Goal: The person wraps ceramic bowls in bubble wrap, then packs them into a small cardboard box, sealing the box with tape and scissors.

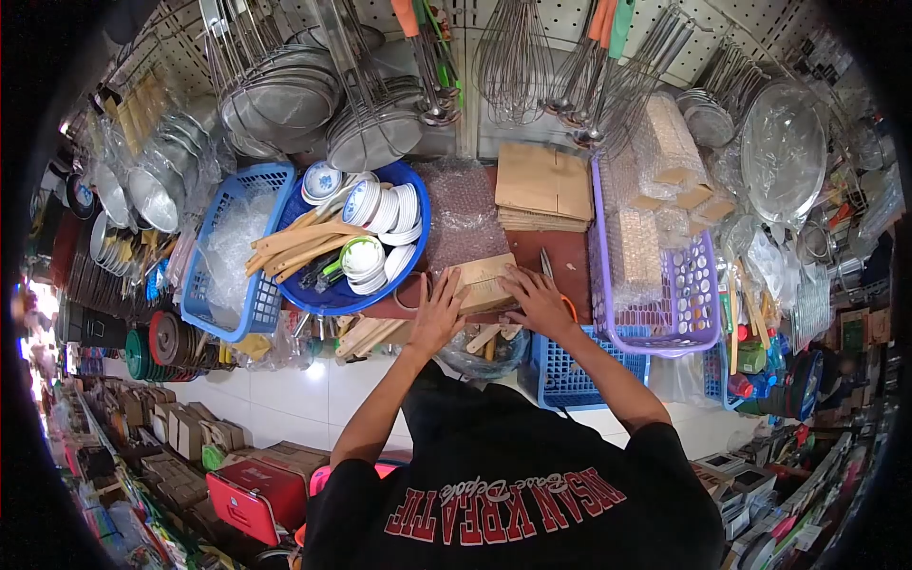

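A small brown cardboard box point(487, 282) lies on the reddish-brown table between my two hands. My left hand point(439, 309) grips its left end, fingers spread forward over the edge. At the right end, my right hand point(539, 302) holds the box with its fingertips on the top. Dark print shows on the upper face. Beside my right hand are scissors point(569, 306) with an orange handle, partly covered by the hand. Behind the box lies a sheet of bubble wrap point(461, 214). A stack of flat brown cardboard pieces point(542, 185) is at the back.
Left of my hands stands a blue round basin point(418, 204) with white bowls and wooden utensils. A light blue basket point(204, 299) holds clear plastic. To the right, a purple basket point(600, 247) holds bubble-wrapped boxes. Strainers point(285, 95) and whisks point(514, 62) hang above.
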The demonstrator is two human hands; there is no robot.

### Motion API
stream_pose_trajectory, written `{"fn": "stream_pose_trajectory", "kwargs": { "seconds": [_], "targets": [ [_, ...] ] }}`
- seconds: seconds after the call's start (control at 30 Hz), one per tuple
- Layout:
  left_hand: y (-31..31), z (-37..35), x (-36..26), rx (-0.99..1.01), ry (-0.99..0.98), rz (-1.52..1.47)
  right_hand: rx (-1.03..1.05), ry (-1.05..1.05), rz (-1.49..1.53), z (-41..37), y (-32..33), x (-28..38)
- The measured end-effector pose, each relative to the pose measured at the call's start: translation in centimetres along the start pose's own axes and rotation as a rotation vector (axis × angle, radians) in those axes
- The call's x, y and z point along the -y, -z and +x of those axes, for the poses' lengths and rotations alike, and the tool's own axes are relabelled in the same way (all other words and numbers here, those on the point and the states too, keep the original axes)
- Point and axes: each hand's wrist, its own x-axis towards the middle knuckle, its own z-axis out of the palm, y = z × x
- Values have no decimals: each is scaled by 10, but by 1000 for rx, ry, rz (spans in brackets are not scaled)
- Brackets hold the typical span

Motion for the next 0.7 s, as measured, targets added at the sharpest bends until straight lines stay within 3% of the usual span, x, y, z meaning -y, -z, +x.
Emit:
{"fn": "stream_pose_trajectory", "kwargs": {
  "seconds": [0.27,0.47,0.7],
  "targets": [
    [1,2,-3,40,30,71,-180,49,-98,3,-24,-8],
    [-3,5,-16,-83,108,-93,-171,56,-153,2,-23,-7],
    [-31,3,-1,-232,32,-57,-85,80,-132,1,-20,-10]
  ]
}}
